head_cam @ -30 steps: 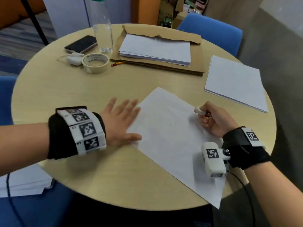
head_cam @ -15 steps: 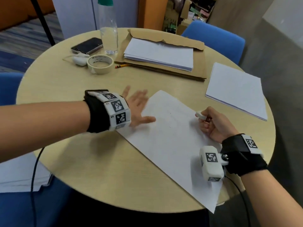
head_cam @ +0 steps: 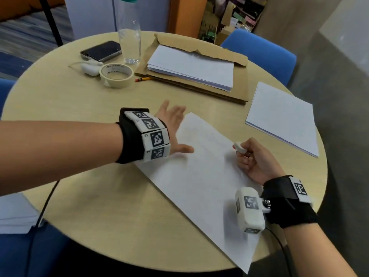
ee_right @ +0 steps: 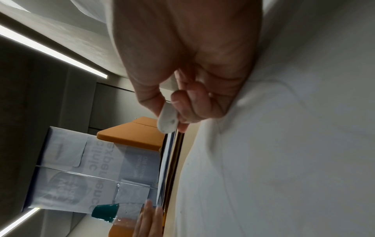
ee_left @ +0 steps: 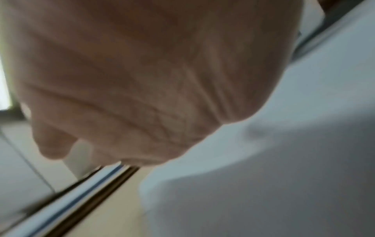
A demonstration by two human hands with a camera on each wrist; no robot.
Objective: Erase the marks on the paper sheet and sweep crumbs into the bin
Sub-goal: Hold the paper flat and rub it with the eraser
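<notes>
A white paper sheet (head_cam: 201, 176) lies at an angle on the round wooden table (head_cam: 79, 108), one corner hanging over the near edge. My left hand (head_cam: 173, 132) is flat with straight fingers at the sheet's left corner, thumb on the paper. In the left wrist view only my palm (ee_left: 152, 72) and the sheet (ee_left: 284, 160) show, blurred. On the sheet's right side my right hand (head_cam: 251, 158) pinches a small white eraser (head_cam: 239, 147) between thumb and fingers. The eraser (ee_right: 167, 123) shows grey smudges on its tip. No bin is in view.
At the back stand a clear bottle (head_cam: 129, 37), a phone (head_cam: 101, 50), a roll of masking tape (head_cam: 116, 74), a pencil (head_cam: 142, 78) and a paper stack on a brown envelope (head_cam: 191, 66). Another paper stack (head_cam: 283, 116) lies right. Blue chairs (head_cam: 263, 54) surround the table.
My left hand has slid forward along the sheet's left edge toward its far corner. The right hand has stayed in place holding the eraser. The head view has shifted slightly.
</notes>
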